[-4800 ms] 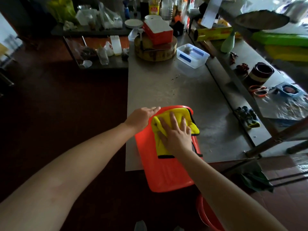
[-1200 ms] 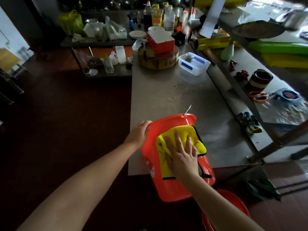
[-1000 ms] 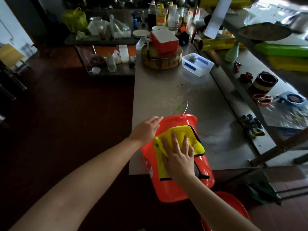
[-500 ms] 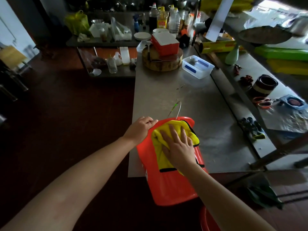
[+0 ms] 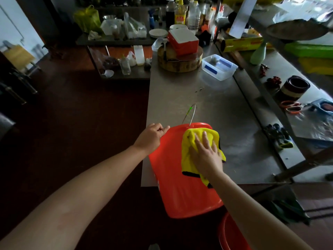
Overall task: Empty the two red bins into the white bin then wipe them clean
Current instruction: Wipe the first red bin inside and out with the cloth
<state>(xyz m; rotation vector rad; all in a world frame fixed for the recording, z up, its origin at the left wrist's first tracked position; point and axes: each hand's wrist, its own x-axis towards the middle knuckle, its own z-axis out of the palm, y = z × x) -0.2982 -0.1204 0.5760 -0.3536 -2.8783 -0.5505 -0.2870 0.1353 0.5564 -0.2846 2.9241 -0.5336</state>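
A red bin (image 5: 177,181) lies on its side across the near edge of the steel table (image 5: 212,105), its wire handle (image 5: 190,114) sticking up at the far end. A yellow cloth (image 5: 189,147) is spread on its upper wall. My right hand (image 5: 206,156) presses flat on the cloth with straight fingers. My left hand (image 5: 151,138) grips the bin's far left rim, fingers curled. A second red bin (image 5: 228,235) shows at the bottom edge, mostly hidden by my right arm. No white bin is in view.
At the table's far end stand a round wooden block (image 5: 180,63) with a red-and-white box (image 5: 182,40) on it and a clear plastic tub (image 5: 219,66). A lower shelf to the right carries gloves (image 5: 278,137), scissors (image 5: 291,107) and a dark bowl (image 5: 295,86). Dark floor lies to the left.
My right hand has slid the cloth toward the bin's right side and far end. The bin rolled slightly, and my left hand shifted its hold on the rim.
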